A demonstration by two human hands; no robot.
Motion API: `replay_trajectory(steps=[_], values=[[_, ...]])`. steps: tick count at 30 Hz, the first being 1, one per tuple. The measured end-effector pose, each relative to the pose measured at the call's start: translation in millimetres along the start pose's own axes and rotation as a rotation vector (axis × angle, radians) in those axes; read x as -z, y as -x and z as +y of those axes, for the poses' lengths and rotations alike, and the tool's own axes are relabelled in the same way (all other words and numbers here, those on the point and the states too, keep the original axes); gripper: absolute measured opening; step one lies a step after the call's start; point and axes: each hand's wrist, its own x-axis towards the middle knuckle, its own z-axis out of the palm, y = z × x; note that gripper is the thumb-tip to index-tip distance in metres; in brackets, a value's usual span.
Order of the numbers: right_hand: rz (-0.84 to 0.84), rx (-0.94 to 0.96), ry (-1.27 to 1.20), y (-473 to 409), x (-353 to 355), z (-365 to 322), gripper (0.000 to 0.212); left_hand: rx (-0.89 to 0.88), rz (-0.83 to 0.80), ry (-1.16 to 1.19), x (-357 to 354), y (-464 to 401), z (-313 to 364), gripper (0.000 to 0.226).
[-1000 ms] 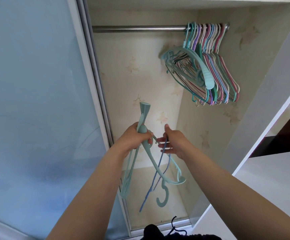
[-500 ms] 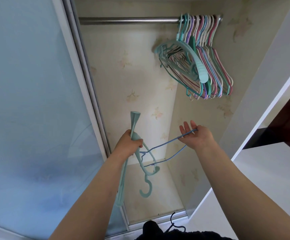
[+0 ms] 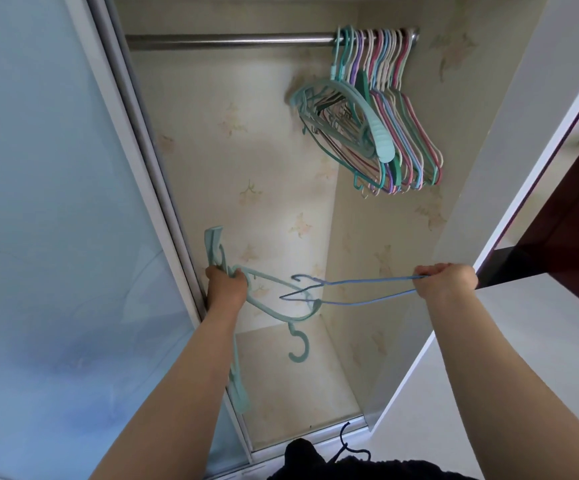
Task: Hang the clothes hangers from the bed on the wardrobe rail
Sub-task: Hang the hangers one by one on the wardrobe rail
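Wardrobe interior: right hand [image 3: 449,280] pinches blue wire hanger [image 3: 357,291]; left hand [image 3: 227,284] grips teal hangers [image 3: 274,306].

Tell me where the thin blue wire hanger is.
Head view, lower centre: the thin blue wire hanger stretches sideways from the right hand toward the teal plastic hangers held by the left hand.

1 blue wire hanger [image 3: 360,291]. At least 2 teal plastic hangers [image 3: 274,306]. 1 rail [image 3: 229,40]. Rail hanger bunch [image 3: 385,133]: too tightly packed to count. 2 hands.

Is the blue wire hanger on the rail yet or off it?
Off it. The right hand grips the blue wire hanger well below the rail.
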Motion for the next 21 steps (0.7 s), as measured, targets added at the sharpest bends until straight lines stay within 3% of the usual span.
replay_trajectory(steps=[2,5,9,14,17,21], values=[[0.124,-0.092,-0.246,-5.9,4.5,-11.2,0.024,-0.002,-0.007,0.004,-3.4,-3.5,-1.2,0.048],[0.182,-0.205,-0.351,-12.6,1.4,-21.9,0.021,0.015,-0.045,0.058,-8.4,-8.4,-7.0,0.044],[-0.121,-0.278,-0.456,14.7,-19.1,-12.8,0.021,0.124,-0.082,0.215,-13.7,-16.6,-7.2,0.036],[-0.481,-0.349,-0.284,46.8,-50.7,15.4,0.042,0.211,-0.125,0.430,-19.7,-19.9,9.8,0.025],[-0.602,-0.396,-0.248,55.6,-55.7,40.2,0.037,0.272,-0.075,0.498,-19.8,-17.9,14.3,0.019],[-0.685,-0.273,-0.157,50.5,-55.0,52.4,0.038,0.344,-0.002,0.561,-12.3,-21.6,3.2,0.014]])
